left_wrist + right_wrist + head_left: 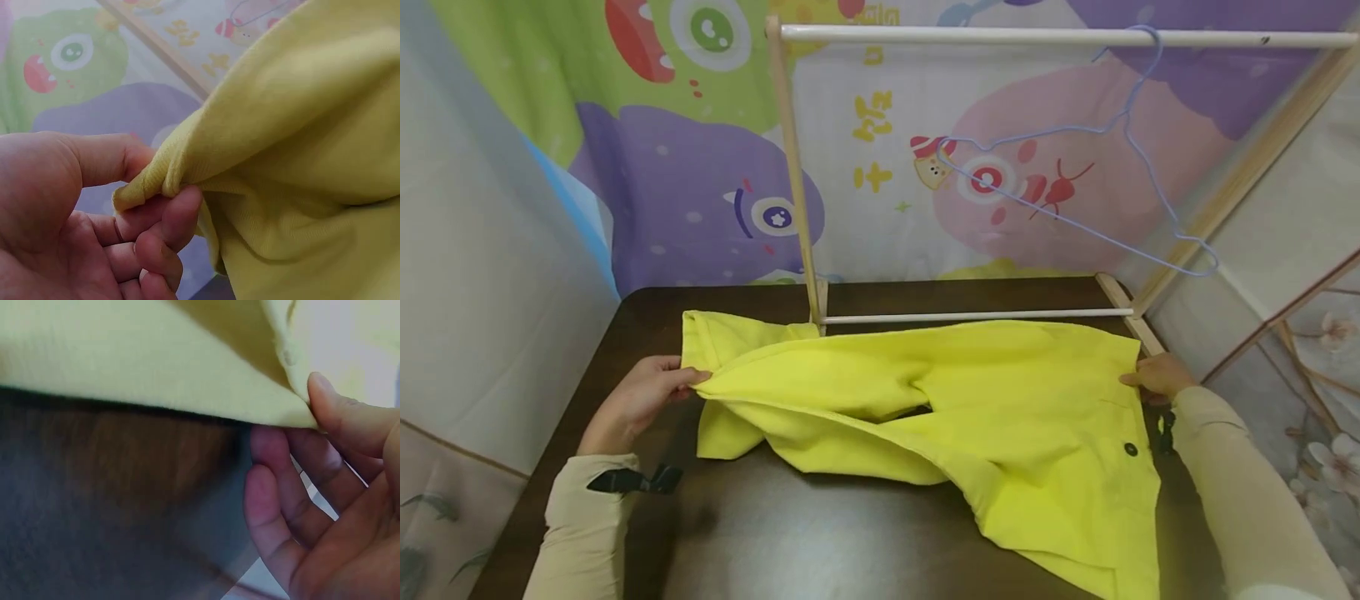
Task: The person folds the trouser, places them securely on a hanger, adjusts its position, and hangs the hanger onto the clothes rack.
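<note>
A pair of bright yellow trousers (1030, 392) lies stretched sideways over a dark table (790, 533), with a dark button (1131, 450) near its right end. At the left end, my left hand (643, 396) pinches a fold of the cloth between thumb and fingers. The left wrist view shows bunched yellow fabric (300, 125) in that pinch. On the far side of the right end, my right hand (1161, 379) grips the upper corner. The right wrist view has the thumb on top of the yellow edge (156, 375) and fingers beneath.
Behind the trousers stands a rack with a white top rail (970, 35) and wooden side posts (793, 167). A blue wire hanger (1060, 217) hangs from that rail towards its right. A cartoon-print curtain (700, 183) covers the back.
</note>
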